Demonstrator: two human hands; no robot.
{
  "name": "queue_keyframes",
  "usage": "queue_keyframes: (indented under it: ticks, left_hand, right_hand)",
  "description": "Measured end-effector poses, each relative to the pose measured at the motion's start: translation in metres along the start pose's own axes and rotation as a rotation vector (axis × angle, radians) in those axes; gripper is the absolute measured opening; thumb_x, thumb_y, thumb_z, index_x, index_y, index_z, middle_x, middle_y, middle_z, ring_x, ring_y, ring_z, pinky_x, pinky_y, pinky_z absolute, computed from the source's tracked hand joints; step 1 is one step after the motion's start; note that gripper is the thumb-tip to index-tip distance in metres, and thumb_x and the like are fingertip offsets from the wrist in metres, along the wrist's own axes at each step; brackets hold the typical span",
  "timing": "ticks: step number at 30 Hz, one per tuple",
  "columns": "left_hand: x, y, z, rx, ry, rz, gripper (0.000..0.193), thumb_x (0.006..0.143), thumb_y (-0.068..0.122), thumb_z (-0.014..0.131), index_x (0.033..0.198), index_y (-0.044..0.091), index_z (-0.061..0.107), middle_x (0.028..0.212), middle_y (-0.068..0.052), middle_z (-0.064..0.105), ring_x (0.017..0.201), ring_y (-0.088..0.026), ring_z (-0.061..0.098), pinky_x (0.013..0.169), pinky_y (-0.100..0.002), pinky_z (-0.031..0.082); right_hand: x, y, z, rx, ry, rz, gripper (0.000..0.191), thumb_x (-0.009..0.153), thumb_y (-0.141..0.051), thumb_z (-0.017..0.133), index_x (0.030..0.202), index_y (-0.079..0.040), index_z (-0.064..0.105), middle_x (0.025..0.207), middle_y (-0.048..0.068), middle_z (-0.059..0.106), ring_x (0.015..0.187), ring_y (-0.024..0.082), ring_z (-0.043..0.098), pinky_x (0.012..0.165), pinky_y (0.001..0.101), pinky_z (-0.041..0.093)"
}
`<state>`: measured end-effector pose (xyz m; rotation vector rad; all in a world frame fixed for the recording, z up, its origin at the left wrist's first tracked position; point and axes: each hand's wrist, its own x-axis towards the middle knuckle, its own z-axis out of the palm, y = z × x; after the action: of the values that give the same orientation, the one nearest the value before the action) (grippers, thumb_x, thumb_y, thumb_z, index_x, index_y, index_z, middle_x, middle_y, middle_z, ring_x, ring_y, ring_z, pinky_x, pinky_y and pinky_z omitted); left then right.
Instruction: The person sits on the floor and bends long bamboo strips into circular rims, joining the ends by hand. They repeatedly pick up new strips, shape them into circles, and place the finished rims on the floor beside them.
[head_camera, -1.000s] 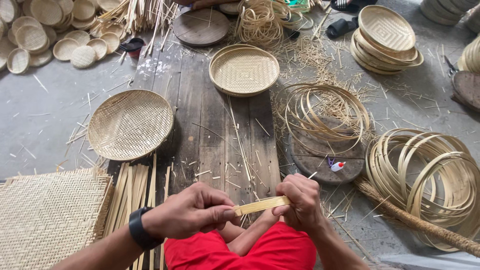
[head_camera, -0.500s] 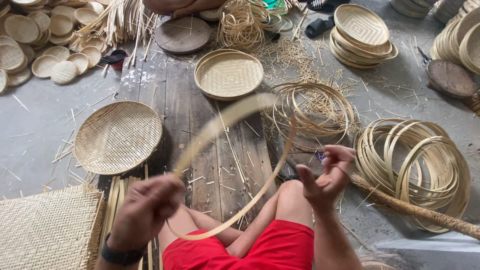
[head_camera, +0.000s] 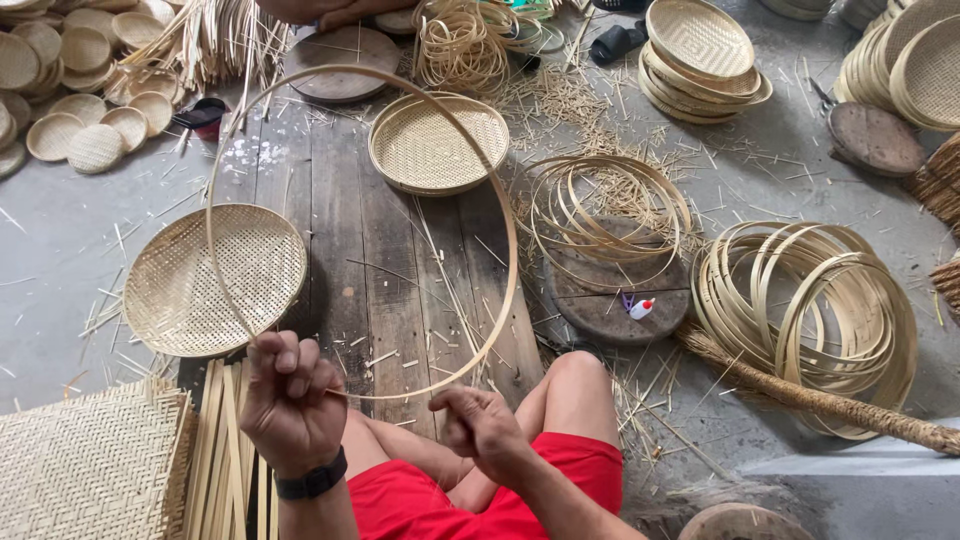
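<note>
I am closing a thin pale bamboo strip bent into a hoop (head_camera: 505, 215) over the dark plank board (head_camera: 390, 270). My left hand (head_camera: 290, 400) and right hand (head_camera: 482, 430) pinch its ends; next, I judge, overlapping them evenly.

— What is that thin, pale bamboo strip bent into a big round hoop (head_camera: 505, 220)?

— A single flat split of bamboo, light tan, curved into one wide ring. It stands tilted up above the dark wooden plank board (head_camera: 340, 250), not lying flat on it.

— Where does the ring close?

— At its near edge, at the board's near end. There the strip's ends meet, pinched between the left hand (head_camera: 290, 400) and the right hand (head_camera: 480, 430).

— And the far side?

— The top of the arc reaches the board's far end. Its left curve passes over the board's left edge, its right curve over the right edge.
</note>
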<state>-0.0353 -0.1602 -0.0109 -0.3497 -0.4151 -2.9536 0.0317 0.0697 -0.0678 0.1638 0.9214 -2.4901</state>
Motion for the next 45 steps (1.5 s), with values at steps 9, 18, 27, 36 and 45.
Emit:
queue_keyframes:
  ticks: [9, 18, 27, 36, 45]
  left_hand:
    - [-0.022, 0.041, -0.014, -0.183, -0.003, -0.040, 0.022, 0.117, 0.011, 0.055, 0.114, -0.007, 0.067, 0.087, -0.005, 0.057, 0.071, -0.008, 0.045, 0.057, -0.020, 0.036]
    - [-0.039, 0.052, -0.026, 0.102, -0.003, -0.005, 0.025, 0.117, 0.017, 0.056, 0.112, -0.004, 0.070, 0.087, -0.006, 0.060, 0.069, -0.010, 0.047, 0.057, -0.022, 0.036]
    - [-0.039, 0.011, -0.038, 0.688, 0.036, -0.040, 0.027, 0.112, 0.020, 0.058, 0.109, -0.001, 0.073, 0.077, -0.006, 0.063, 0.058, -0.009, 0.047, 0.048, -0.024, 0.037]
    - [-0.046, -0.035, -0.016, 1.081, -0.100, -0.351, 0.025, 0.101, 0.014, 0.059, 0.104, -0.006, 0.074, 0.079, -0.007, 0.067, 0.065, -0.012, 0.062, 0.058, -0.026, 0.053]
    - [-0.048, -0.050, -0.006, 1.180, -0.058, -0.371, 0.022, 0.102, 0.012, 0.060, 0.103, -0.004, 0.076, 0.078, -0.002, 0.061, 0.063, -0.006, 0.050, 0.054, -0.022, 0.040]
  right_hand:
    - [-0.022, -0.117, -0.098, 0.218, 0.535, -0.463, 0.045, 0.109, -0.042, 0.043, 0.079, -0.013, 0.060, 0.056, -0.004, 0.045, 0.044, 0.009, 0.038, 0.040, 0.0261, 0.032]
    - [-0.123, -0.165, -0.164, -1.422, 1.341, 0.737, 0.061, 0.097, -0.060, 0.059, 0.129, -0.009, 0.067, 0.128, 0.018, 0.071, 0.112, 0.031, 0.070, 0.094, 0.0495, 0.055]
    - [-0.147, -0.133, -0.179, -1.534, 1.263, 0.417, 0.049, 0.110, -0.045, 0.036, 0.115, -0.022, 0.079, 0.117, 0.010, 0.078, 0.107, 0.028, 0.073, 0.101, 0.0503, 0.054]
    - [-0.060, -0.090, -0.056, -0.989, 0.581, -0.419, 0.023, 0.102, -0.013, 0.056, 0.113, -0.003, 0.072, 0.086, 0.003, 0.071, 0.071, 0.009, 0.066, 0.064, 0.0247, 0.062]
    - [-0.036, -0.069, 0.010, -1.077, 0.276, -0.574, 0.012, 0.088, -0.002, 0.079, 0.100, -0.001, 0.081, 0.075, 0.001, 0.056, 0.066, 0.008, 0.050, 0.057, 0.0229, 0.039]
